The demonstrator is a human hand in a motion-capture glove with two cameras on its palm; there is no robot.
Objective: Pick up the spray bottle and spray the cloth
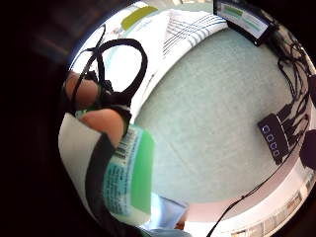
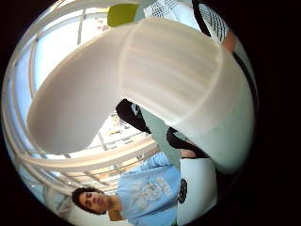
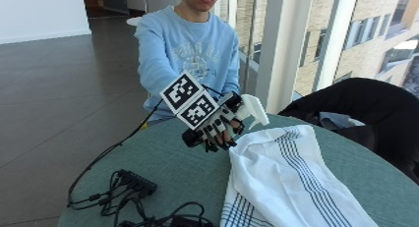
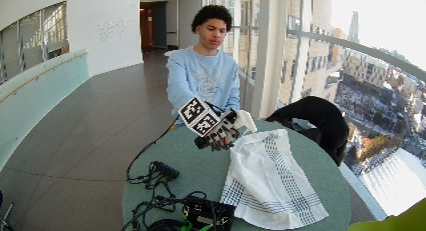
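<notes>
Round green table on a dark tiled floor, beside tall windows with white frames, daylit city buildings beyond; white wall and pale glass balustrade along a curved corridor; black chair nearby

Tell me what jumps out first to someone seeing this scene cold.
The gloved right hand, raised above the round green table, grips a spray bottle whose white nozzle points toward the cloth. The white cloth with dark stripes lies spread across the table just beside the hand. At the table's near edge sits a tangle of black cables and a small hub.
</notes>
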